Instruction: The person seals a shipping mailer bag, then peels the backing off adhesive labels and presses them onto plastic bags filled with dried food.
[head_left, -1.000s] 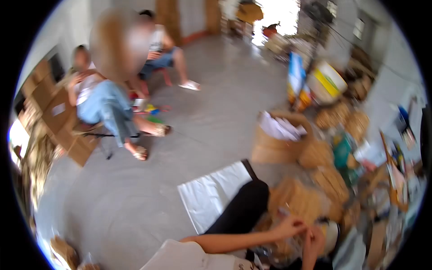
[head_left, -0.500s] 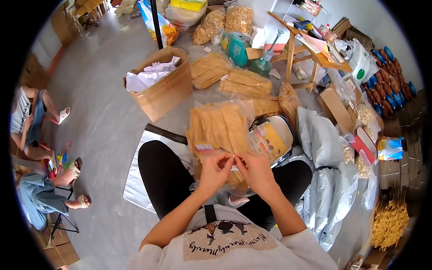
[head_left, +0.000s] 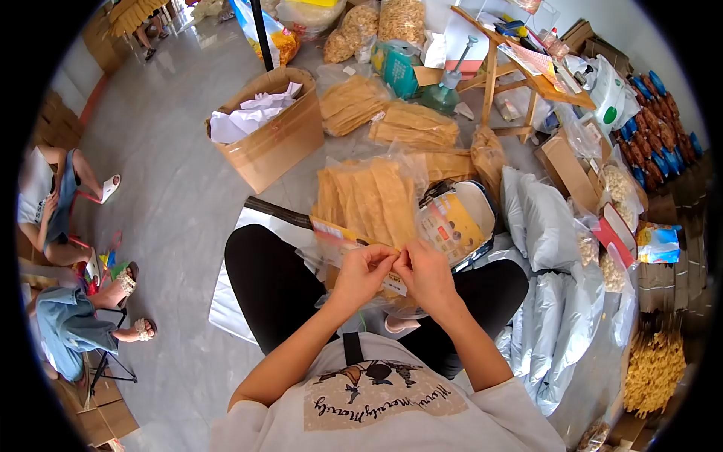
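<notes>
My left hand (head_left: 364, 273) and my right hand (head_left: 425, 275) meet fingertip to fingertip above my lap. Both pinch the top edge of a clear plastic packet (head_left: 335, 235) with a yellow and red printed strip, which stretches out to the left of my left hand. A white label (head_left: 394, 284) shows between the hands. Just beyond them lies a large clear bag of flat tan sheets (head_left: 369, 197). To the right of that bag is an open bag with a yellow printed panel (head_left: 454, 226).
A cardboard box (head_left: 273, 143) with white paper stands ahead left. Silvery-grey packages (head_left: 548, 226) lie at my right, a wooden stand (head_left: 520, 68) beyond. Two seated people (head_left: 71, 320) are at the left. A white mailer bag (head_left: 233, 294) lies by my left knee.
The view has swung from the seated people down to my lap. Over the last half second, the packet's printed strip has come up and tilted, with my hands staying close together.
</notes>
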The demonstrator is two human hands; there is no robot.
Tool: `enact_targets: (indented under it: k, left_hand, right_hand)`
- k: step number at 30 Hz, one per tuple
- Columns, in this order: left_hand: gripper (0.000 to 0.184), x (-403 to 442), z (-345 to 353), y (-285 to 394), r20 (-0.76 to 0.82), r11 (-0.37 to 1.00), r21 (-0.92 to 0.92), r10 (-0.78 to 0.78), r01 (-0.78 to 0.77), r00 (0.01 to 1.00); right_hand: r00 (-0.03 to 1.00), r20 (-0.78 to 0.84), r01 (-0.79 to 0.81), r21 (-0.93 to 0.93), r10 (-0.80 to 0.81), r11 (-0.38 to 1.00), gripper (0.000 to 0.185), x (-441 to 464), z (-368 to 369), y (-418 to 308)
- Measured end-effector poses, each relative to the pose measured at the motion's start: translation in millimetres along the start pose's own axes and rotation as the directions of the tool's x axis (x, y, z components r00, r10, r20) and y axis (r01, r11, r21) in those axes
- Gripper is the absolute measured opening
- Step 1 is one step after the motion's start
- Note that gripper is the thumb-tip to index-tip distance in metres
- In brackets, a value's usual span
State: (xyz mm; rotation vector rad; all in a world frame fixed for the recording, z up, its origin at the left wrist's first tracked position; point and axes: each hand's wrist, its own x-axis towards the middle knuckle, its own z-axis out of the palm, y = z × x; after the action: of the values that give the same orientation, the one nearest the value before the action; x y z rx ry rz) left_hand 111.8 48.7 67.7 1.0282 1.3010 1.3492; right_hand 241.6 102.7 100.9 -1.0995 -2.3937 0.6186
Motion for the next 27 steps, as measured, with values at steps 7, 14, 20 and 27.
enact_targets:
  k: [7,14,20,27]
  left_hand:
    - [0.012,0.2,-2.5,-2.2,0.027,0.998,-0.015,-0.067,0.068,0.997]
    - [0.011,0.7,-3.1,1.7,0.006,0.993,-0.033,-0.113,0.113,0.994]
    - [0.009,1.9,-1.8,-1.8,-0.024,0.990,-0.013,-0.139,0.139,0.990]
    - [0.008,-1.8,-16.5,9.8,0.115,0.977,-0.160,-0.124,0.142,0.986]
  right_hand:
    - [1.000,0.019,0.010,-0.009,-0.010,1.000,0.013,-0.1,1.5,0.0]
    - [1.000,-0.003,0.028,0.033,-0.027,0.999,0.009,-0.6,-3.7,-2.6]
    - [0.999,0.032,0.015,-0.008,-0.015,1.000,0.010,-2.0,-3.5,-3.0]
    - [0.967,0.148,-0.252,0.476,0.206,0.842,0.013,2.6,-1.0,29.4]
